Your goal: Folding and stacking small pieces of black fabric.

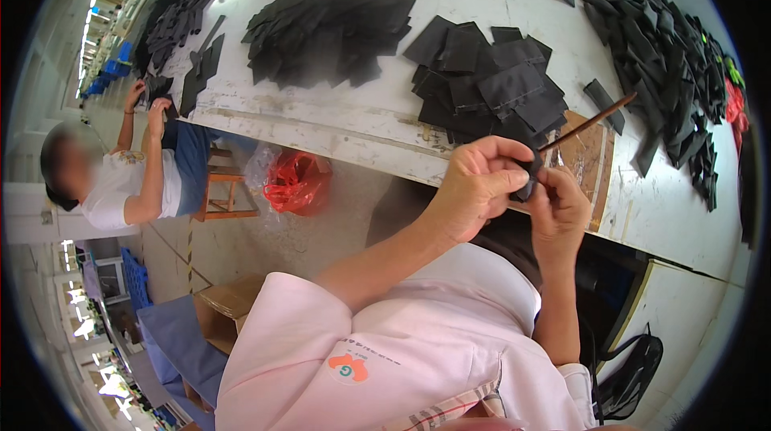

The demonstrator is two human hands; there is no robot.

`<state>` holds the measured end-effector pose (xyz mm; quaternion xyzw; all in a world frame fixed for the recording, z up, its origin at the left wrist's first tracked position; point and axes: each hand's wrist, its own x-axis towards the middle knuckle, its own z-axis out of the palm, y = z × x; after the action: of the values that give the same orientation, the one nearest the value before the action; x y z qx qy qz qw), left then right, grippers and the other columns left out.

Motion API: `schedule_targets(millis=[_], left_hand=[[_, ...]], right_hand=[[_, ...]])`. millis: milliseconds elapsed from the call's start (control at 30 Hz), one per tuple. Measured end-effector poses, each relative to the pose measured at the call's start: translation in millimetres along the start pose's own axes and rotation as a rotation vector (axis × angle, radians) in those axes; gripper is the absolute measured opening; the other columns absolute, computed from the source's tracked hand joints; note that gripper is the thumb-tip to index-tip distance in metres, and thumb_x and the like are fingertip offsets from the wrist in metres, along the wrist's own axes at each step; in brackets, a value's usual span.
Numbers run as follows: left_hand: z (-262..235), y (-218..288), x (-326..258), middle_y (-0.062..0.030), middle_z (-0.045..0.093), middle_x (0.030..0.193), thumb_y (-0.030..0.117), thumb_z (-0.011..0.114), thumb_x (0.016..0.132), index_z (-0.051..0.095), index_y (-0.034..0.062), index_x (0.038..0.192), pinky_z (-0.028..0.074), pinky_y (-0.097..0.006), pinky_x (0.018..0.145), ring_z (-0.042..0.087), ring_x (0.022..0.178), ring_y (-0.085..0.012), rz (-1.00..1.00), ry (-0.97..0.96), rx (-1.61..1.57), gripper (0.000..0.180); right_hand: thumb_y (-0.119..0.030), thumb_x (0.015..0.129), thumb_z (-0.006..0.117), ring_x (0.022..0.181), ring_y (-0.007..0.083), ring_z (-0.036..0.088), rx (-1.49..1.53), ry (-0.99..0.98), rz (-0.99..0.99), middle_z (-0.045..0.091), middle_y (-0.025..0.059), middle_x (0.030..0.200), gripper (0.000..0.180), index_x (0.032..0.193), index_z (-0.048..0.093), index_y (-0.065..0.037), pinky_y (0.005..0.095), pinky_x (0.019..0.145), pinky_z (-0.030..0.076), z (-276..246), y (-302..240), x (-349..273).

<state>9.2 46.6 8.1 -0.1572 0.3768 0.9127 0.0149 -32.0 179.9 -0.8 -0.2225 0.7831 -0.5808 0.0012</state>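
Just past the table's near edge, both my hands work on one small black fabric piece (526, 178). My left hand (475, 189) pinches it between thumb and fingers. From the other side, my right hand (559, 208) is closed on the same piece. A thin brown stick (590, 121) slants from beside the fabric up to the right; I cannot tell whether a hand holds it or it is inside the piece. Right beyond my fingers lies a loose pile of flat black fabric pieces (490, 82), some with stitch lines.
A wide heap of narrow black pieces (658, 54) covers the table's right side. Another pile of black pieces (329, 26) lies left of centre. A brown board (580, 166) rests at the near edge. At far left a person (140, 182) handles black pieces, near a red plastic bag (297, 182).
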Motion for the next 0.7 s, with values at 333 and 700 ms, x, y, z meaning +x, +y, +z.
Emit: schedule_targets(millis=[333,700], left_hand=[[-1,-33,12,-0.0058,0.057,0.069,-0.005,0.05,0.072,0.052,-0.0032,0.084,0.046,-0.02,0.05,0.055,0.058,-0.007,0.391,0.192,0.605,0.012],[-10,-12,-2,-0.0081,0.057,0.073,-0.005,0.052,0.072,0.05,-0.001,0.099,0.024,-0.015,0.03,0.035,0.035,-0.0004,-0.202,-0.147,-0.358,0.027]], right_hand=[[-0.02,0.084,0.052,0.057,0.0034,0.038,1.184,-0.188,0.712,0.042,-0.0045,0.067,0.021,0.096,0.05,-0.003,0.0167,0.048,0.03,3,5,-5],[-0.019,0.084,0.055,0.062,0.0051,0.044,0.955,-0.119,0.562,0.049,-0.0032,0.071,0.014,0.077,0.053,-0.007,0.0189,0.057,0.037,-4,11,-8]])
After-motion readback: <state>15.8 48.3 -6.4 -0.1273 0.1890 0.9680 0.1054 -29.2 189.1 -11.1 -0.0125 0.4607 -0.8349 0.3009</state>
